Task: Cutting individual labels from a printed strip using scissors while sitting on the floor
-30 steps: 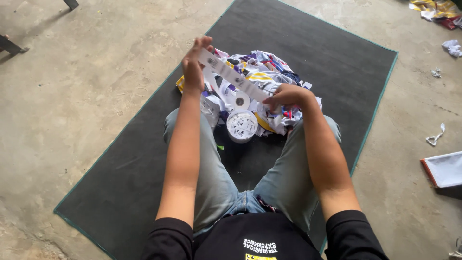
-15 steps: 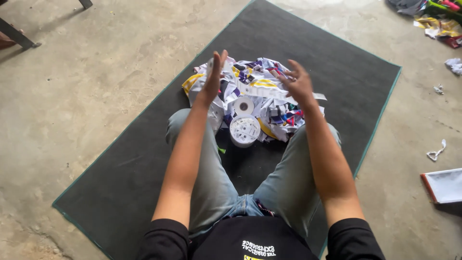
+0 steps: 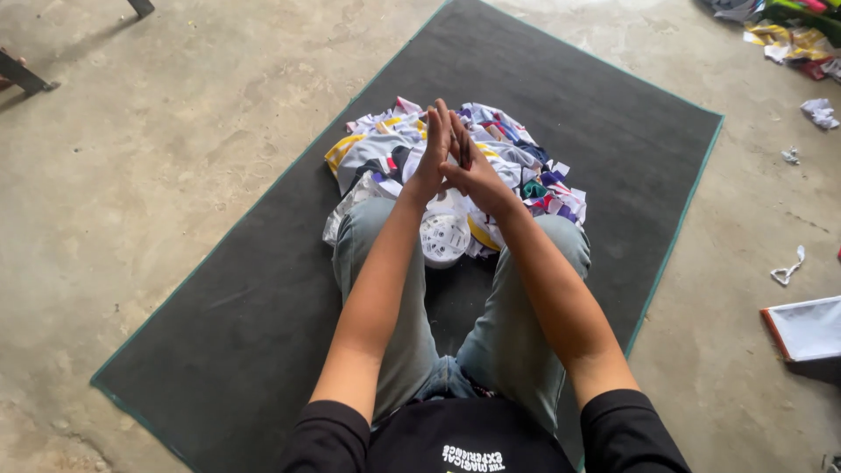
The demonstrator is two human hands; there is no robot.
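Observation:
My left hand (image 3: 435, 144) and my right hand (image 3: 477, 175) are pressed palm to palm, fingers straight, above a pile of colourful wrapper scraps (image 3: 377, 149). Nothing shows between the palms. The pile lies on a dark mat (image 3: 263, 289) just past my knees. A white round perforated disc (image 3: 444, 238) rests at the pile's near edge, between my jeans-clad legs (image 3: 403, 350) and below my wrists.
Bare concrete floor (image 3: 158, 158) surrounds the mat. A white flat board with a red edge (image 3: 810, 328) lies at the right, with a crumpled scrap (image 3: 787, 270) beside it. More colourful litter (image 3: 788, 31) sits at the top right. Dark furniture legs (image 3: 22, 74) stand at the top left.
A second ago both hands stretched a white strip over the pile. They let it go, spread open apart, and have now come together palm to palm.

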